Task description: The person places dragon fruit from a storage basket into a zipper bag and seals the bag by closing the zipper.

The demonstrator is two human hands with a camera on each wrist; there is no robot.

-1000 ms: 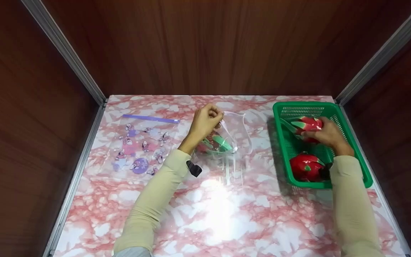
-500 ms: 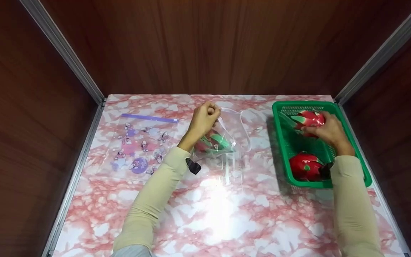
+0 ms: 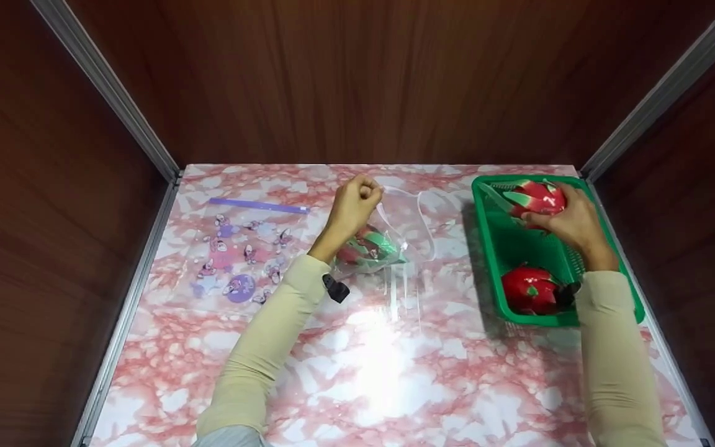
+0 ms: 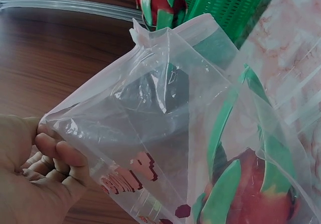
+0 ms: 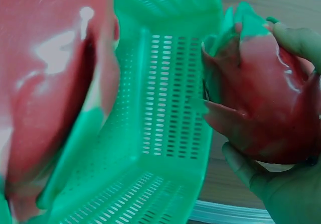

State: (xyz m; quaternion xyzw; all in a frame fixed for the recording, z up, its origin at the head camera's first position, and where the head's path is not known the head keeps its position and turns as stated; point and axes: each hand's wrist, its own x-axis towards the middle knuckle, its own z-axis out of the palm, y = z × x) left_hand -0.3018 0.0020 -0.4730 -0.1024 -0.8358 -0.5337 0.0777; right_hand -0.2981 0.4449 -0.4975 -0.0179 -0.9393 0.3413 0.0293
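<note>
My left hand (image 3: 355, 208) pinches the top edge of a clear zip bag (image 4: 145, 98), holding its mouth raised. Inside that bag lies a red dragon fruit (image 3: 367, 247) with green leaf tips; red lettering shows on the plastic in the left wrist view. At the right, my right hand (image 3: 575, 226) grips another dragon fruit (image 5: 266, 93) by its side, fingers and thumb around it. That fruit is over the far part of the green basket (image 3: 493, 273), level with the rim in the right wrist view. A third dragon fruit (image 3: 528, 290) sits in the basket's near end.
A flat clear bag (image 3: 242, 254) with a purple zip strip (image 3: 258, 205) and cartoon prints lies on the left of the marbled table (image 3: 196, 372). Brown wood-look panels (image 3: 370, 81) with metal corner rails enclose the table at the back and sides.
My right hand has lifted the dragon fruit up from inside the basket, toward its far rim. The left hand has shifted slightly, still pinching the bag's edge.
</note>
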